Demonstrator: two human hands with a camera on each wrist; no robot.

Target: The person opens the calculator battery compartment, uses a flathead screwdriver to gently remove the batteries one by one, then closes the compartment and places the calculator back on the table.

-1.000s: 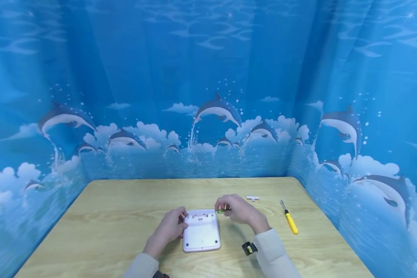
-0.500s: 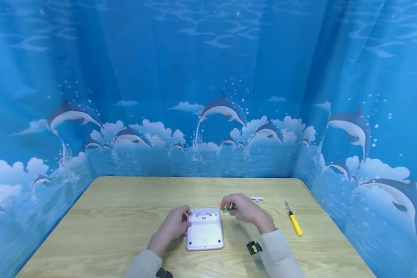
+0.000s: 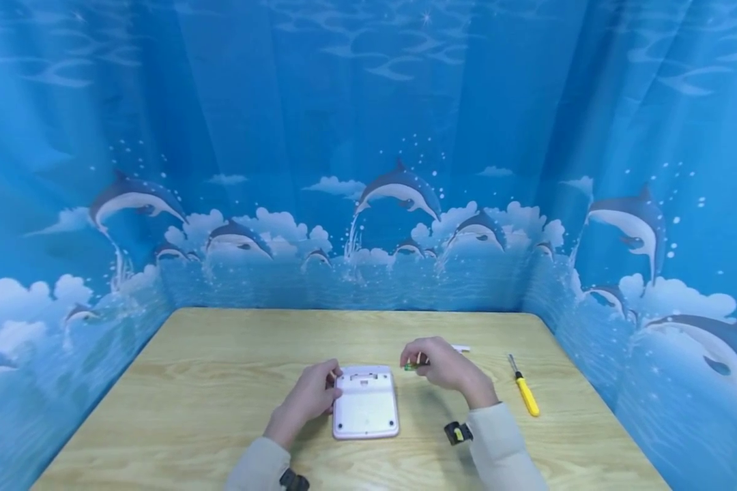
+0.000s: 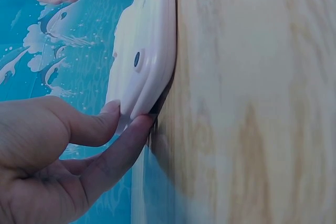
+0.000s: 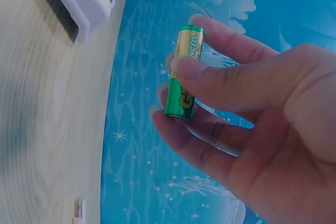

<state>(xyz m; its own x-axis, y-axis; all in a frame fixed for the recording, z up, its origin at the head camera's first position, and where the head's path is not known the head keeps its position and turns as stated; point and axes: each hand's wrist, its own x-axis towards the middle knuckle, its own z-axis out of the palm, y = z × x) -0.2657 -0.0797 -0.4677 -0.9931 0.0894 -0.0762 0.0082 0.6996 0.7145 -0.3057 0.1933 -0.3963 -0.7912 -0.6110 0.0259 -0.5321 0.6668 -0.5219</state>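
A pale pinkish-white calculator (image 3: 366,412) lies back side up on the wooden table, its battery compartment (image 3: 364,377) uncovered near the far edge. My left hand (image 3: 310,392) pinches its left edge; in the left wrist view the thumb (image 4: 107,121) is on the back face and a finger is at the lower rim. To the right, above the table and apart from the calculator, my right hand (image 3: 445,365) holds a green and gold battery (image 5: 184,72) between thumb and fingertips.
A small white battery cover (image 3: 461,348) lies beyond my right hand, partly hidden by it. Farther right is a screwdriver (image 3: 524,387) with a yellow handle, its tip pointing away. A blue dolphin curtain (image 3: 282,170) surrounds the wooden table (image 3: 233,354).
The right hand with the battery has drawn slightly away from the calculator's upper right corner and now partly covers the battery cover. The left hand keeps its grip. The head view has shifted a little.
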